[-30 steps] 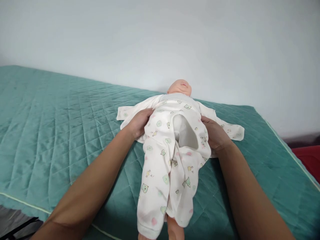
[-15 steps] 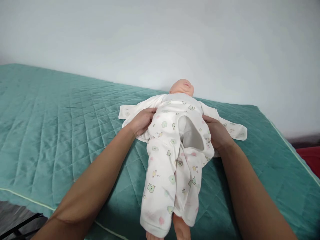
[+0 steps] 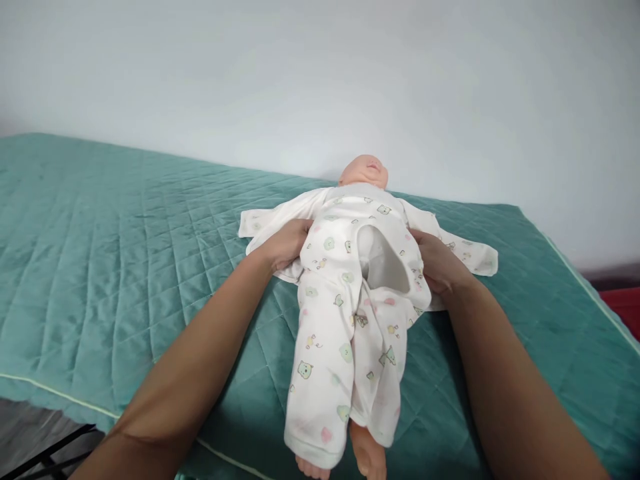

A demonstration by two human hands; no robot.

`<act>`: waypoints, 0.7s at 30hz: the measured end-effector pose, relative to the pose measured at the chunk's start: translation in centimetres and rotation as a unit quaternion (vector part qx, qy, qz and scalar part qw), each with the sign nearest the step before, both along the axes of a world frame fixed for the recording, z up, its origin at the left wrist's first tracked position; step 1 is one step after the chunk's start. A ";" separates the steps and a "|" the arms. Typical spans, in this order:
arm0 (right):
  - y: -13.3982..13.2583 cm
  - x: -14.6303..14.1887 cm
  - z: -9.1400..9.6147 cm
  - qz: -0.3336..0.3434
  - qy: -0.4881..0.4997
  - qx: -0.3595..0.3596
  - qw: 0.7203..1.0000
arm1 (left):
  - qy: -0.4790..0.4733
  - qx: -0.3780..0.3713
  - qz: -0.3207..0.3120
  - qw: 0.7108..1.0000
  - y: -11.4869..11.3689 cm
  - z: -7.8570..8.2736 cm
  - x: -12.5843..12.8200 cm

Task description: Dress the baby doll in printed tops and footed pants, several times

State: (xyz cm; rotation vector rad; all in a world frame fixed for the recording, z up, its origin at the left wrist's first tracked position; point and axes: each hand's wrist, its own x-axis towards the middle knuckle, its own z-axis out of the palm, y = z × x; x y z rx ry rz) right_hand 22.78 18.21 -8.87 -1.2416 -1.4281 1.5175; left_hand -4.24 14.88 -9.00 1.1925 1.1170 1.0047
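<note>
Wall (image 3: 320, 80): pale, softly and evenly lit behind the doll (image 3: 364, 172); the lamp or window is out of view.
Clothes (image 3: 320, 373): brightest surface, on the doll; printed figures readable, finer ones slightly smeared.
Quilt (image 3: 100, 267): faint satin sheen left of the doll, deeper green to its right.
Shadows: soft-edged, dark on both sides of the doll's legs.
Right hand (image 3: 439, 263): dimmer than the left hand (image 3: 290, 244) across the doll.
Forearms (image 3: 195, 360): stretched wide-angle, nearer than the doll.
Red object (image 3: 623, 308): dim, indistinct, far right of the doll.
</note>
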 end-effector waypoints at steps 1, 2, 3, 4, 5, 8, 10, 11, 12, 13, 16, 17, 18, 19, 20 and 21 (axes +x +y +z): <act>-0.1 -0.1 0.1 0.002 -0.001 0.002 1.000 | 0.000 -0.001 0.002 1.000 0.0 0.0 0.0; -0.1 -0.1 0.2 0.004 0.000 0.003 1.000 | 0.000 -0.001 0.004 1.000 -0.1 0.1 0.0; -0.1 -0.1 0.2 0.008 0.001 0.002 1.000 | 0.002 -0.001 0.005 1.000 -0.2 0.2 0.0; -0.1 -0.1 0.2 0.015 0.005 -0.002 1.000 | 0.007 -0.006 0.007 1.000 -0.3 0.3 0.0; -0.2 -0.1 0.2 0.020 0.009 -0.006 1.000 | 0.014 -0.016 0.014 1.000 -0.4 0.5 0.1; -0.3 -0.2 0.3 0.016 0.012 -0.005 1.000 | 0.024 -0.048 0.057 0.997 -0.8 1.0 0.4; -0.5 -0.5 0.6 0.003 0.009 0.003 1.000 | 0.012 -0.063 0.088 0.994 -0.9 1.1 0.8; -0.8 -0.6 0.8 -0.002 0.009 0.008 1.000 | 0.001 -0.068 0.101 0.993 -0.9 1.2 1.0; -1.0 -0.9 1.1 -0.007 0.009 0.013 1.000 | -0.010 -0.073 0.112 0.991 -0.9 1.2 1.2; -1.3 -1.1 1.3 -0.011 0.010 0.019 1.000 | -0.022 -0.075 0.121 0.990 -0.9 1.2 1.4; -2.2 -1.7 1.9 -0.027 0.008 0.037 0.999 | -0.055 -0.069 0.133 0.987 -0.7 1.1 1.9; -2.3 -1.8 2.0 -0.033 0.006 0.043 0.999 | -0.062 -0.067 0.134 0.987 -0.7 1.1 2.0; -2.4 -1.9 2.0 -0.038 0.004 0.049 0.998 | -0.066 -0.066 0.136 0.986 -0.7 1.0 2.0; -2.3 -1.9 2.0 -0.041 0.000 0.056 0.998 | -0.068 -0.068 0.136 0.986 -0.6 1.0 2.1; -2.2 -1.9 1.9 -0.043 -0.006 0.064 0.997 | -0.068 -0.072 0.137 0.986 -0.6 1.0 2.2; -2.0 -1.9 1.8 -0.044 -0.014 0.075 0.996 | -0.065 -0.076 0.137 0.985 -0.6 1.0 2.2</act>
